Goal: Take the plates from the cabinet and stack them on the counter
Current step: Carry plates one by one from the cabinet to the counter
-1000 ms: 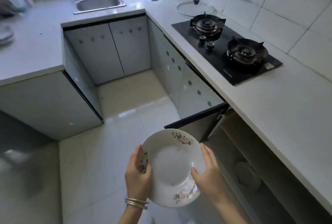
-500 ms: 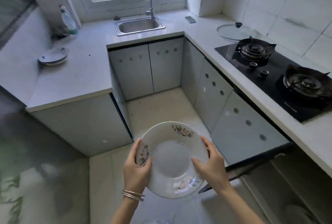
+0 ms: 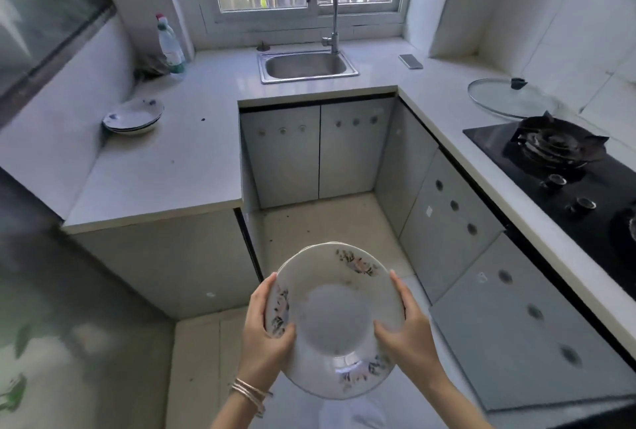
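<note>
Both hands on floral plate (image 3: 335,320), held mid-air low centre of frame, over the floor, tilted w/ far edge up. Looks like a 2nd rim peeking behind it at 11-12 o'clock, can't confirm count.

Left hand (image 3: 266,342): clamped on rim at plate's 9 o'clock, thumb on the face over the flower print, fingers hidden behind. Bangles (image 3: 249,394) on that wrist.

Right hand (image 3: 407,335): clamped on rim at 3-4 o'clock, thumb on the face, fingers hidden underneath.

Plate stack (image 3: 133,116) already on left counter (image 3: 165,167), at ~10 o'clock from held plate, well apart. Blue marks on top one's rim.

Rest of scene: sink (image 3: 307,65) at 12 o'clock under window, tap behind it. Bottle (image 3: 170,44) in counter corner at 11 o'clock, beyond the stack. Phone (image 3: 410,61) on counter at 1 o'clock, right of sink. Glass lid (image 3: 509,98) flat on right counter at 2 o'clock, just beyond hob (image 3: 564,167). Cabinet door (image 3: 526,335) at 3 o'clock beside right hand, swung out from the cabinet run.
</note>
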The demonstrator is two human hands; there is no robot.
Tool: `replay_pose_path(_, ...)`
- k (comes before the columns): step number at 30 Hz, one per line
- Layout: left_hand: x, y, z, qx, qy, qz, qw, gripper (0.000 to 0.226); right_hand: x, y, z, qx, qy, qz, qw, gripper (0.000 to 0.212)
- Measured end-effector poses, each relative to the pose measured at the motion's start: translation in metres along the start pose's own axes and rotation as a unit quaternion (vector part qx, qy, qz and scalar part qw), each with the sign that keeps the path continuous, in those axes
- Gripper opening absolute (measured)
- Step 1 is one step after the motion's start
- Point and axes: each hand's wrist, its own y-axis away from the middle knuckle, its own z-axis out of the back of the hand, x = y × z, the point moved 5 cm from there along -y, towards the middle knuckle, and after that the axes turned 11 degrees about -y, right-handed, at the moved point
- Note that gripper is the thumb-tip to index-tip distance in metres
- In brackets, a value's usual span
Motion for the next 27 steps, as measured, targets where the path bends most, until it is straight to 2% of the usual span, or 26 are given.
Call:
replay_pose_path(6,-0.029,-0.11,-0.007,-0.034,0.007,-0.001,0.999,0.074,0.037,-0.119,-0.01,0.015,-0.02,0.051,0.998,0.081)
replay_pose_path(12,-0.052,-0.193,-0.018,-0.075,0.076,0.015,0.994,0.074,0.068,-0.22,-0.022,0.028,-0.005,0.098,0.995,0.077)
replay_pose_path(20,-0.031,-0.259,-0.029,-0.173,0.086,0.092,0.977,0.068,0.061,-0.305,-0.061,-0.015,-0.043,0.069,0.997,0.064)
replay_pose_path(27,-0.013,-0.36,-0.008,-0.231,0.076,0.104,0.964,0.062,0.079,-0.404,-0.12,0.006,-0.061,0.062,0.996,0.064)
